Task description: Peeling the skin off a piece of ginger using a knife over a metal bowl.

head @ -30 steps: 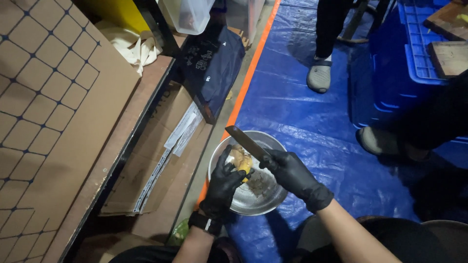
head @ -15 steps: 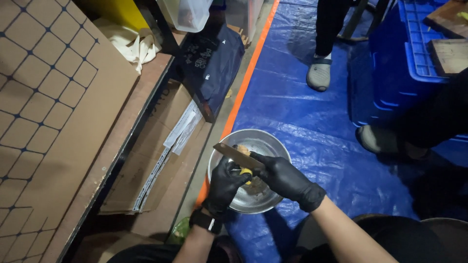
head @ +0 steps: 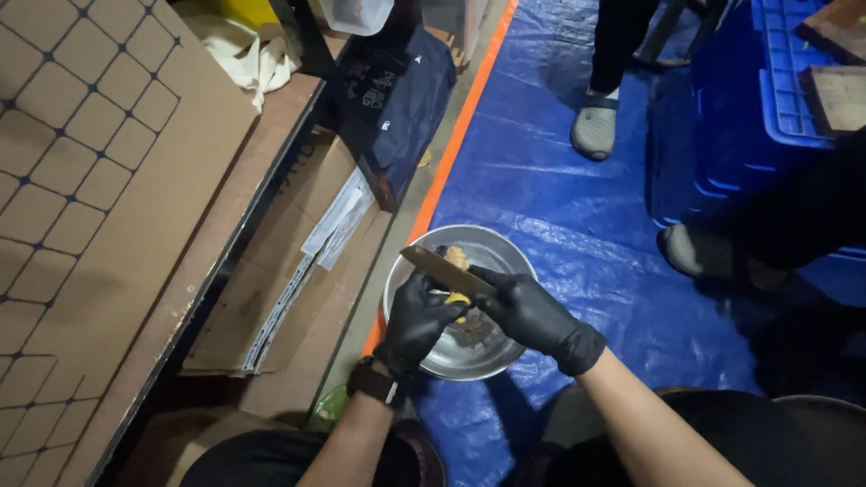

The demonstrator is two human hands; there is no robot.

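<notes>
Head view: round steel bowl (head: 505, 356) holds pale peelings — above it, gloved left hand (head: 419, 317) pinches a yellowish piece (head: 458, 298); right hand (head: 532, 311) grips the flat knife (head: 444, 269).

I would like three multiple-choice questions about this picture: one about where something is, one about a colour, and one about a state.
1. Where is the metal bowl?
A. On the wooden shelf
B. On the blue tarp on the floor, under the hands
C. Inside the blue crate

2. What colour are the gloves on both hands?
A. Black
B. White
C. Yellow

3. What is the right hand doing?
A. Resting open on the floor
B. Gripping a knife above the bowl
C. Holding a cardboard sheet

Answers:
1. B: the bowl sits on the blue tarp, directly below the hands.
2. A: the left hand and the right hand both wear black gloves.
3. B: the right hand is closed on the handle of the knife, whose blade lies across the yellowish food piece that the left hand holds.
</notes>
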